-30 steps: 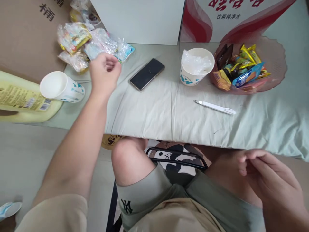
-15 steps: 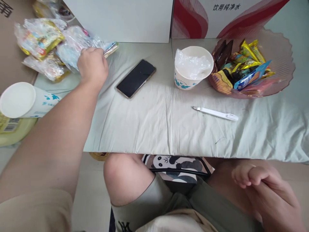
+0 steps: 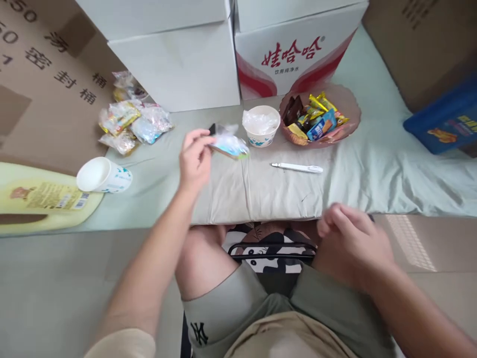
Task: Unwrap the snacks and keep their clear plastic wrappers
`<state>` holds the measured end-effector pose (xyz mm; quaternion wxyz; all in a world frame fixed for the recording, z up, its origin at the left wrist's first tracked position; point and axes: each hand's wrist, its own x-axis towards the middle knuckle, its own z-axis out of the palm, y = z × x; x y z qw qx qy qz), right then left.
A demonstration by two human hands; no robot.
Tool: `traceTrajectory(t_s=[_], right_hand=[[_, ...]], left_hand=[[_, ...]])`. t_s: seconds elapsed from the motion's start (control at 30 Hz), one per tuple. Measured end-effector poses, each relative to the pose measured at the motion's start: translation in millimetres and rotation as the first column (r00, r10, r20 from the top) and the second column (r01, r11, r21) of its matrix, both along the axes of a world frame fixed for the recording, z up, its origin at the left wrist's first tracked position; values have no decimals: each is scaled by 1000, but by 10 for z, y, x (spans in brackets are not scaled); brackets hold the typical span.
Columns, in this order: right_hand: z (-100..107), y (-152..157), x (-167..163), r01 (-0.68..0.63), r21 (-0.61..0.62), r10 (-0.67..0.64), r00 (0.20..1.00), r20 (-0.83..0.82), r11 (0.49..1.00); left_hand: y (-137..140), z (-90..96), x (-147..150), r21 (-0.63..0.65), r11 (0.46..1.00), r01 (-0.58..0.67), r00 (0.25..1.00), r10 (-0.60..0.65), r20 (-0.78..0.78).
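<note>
Shifting since the earlier frame from the packet pile (image 3: 149,124) toward the middle of the surface (image 3: 231,194): pinching one clear-wrapped packet (image 3: 231,144) narrowly by its left end in the left hand (image 3: 196,160). Holding it by the phone (image 3: 212,129), just left of the paper cup (image 3: 260,139) bearing clear plastic (image 3: 259,122). Curling the right hand (image 3: 356,238) near the surface's front edge, blurred, too indistinct to tell how tightly.

Facing the table (image 3: 376,179), locate the bowl (image 3: 352,113) on it, snacks (image 3: 322,122) inside. Behind the bowl: box (image 3: 286,64). Immediately left: cup (image 3: 262,138), film (image 3: 258,121) inside. Front-left: knife (image 3: 297,168). Farther left: packet (image 3: 230,145), in left hand (image 3: 196,161). Far left: pile (image 3: 122,119). Well right: container (image 3: 441,122). In front: right hand (image 3: 354,231).
</note>
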<state>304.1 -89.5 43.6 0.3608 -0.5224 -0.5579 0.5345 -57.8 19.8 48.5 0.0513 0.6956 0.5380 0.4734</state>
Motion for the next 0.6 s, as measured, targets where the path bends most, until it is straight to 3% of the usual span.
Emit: traceTrajectory(t_s=[0.13,0.2,0.27,0.37,0.5,0.6], right_hand=[[-195,696,-424,54,158,-42,996,-80,986],[-336,964,-558,-44,308,52,999,-16,950],[-466,1101,-635,-173,444,150,985,88,879],[-586,1114,-692,-322,556,208,943,260,766],[-605,1050,-743,-352,570,146,915,375,743],[-578,1021,-774,-368,602,77,888,452,709]], left_hand=[[-108,-428,681,-116,989,92,956,-55,289],[-132,-615,873,-173,976,131,930,-60,361],[-153,-719,962,-222,962,162,919,-64,390],[-189,-711,972,-318,922,221,899,-67,432],[-241,-568,908,-426,865,264,835,16,551],[-255,-519,880,-419,877,237,828,43,559]])
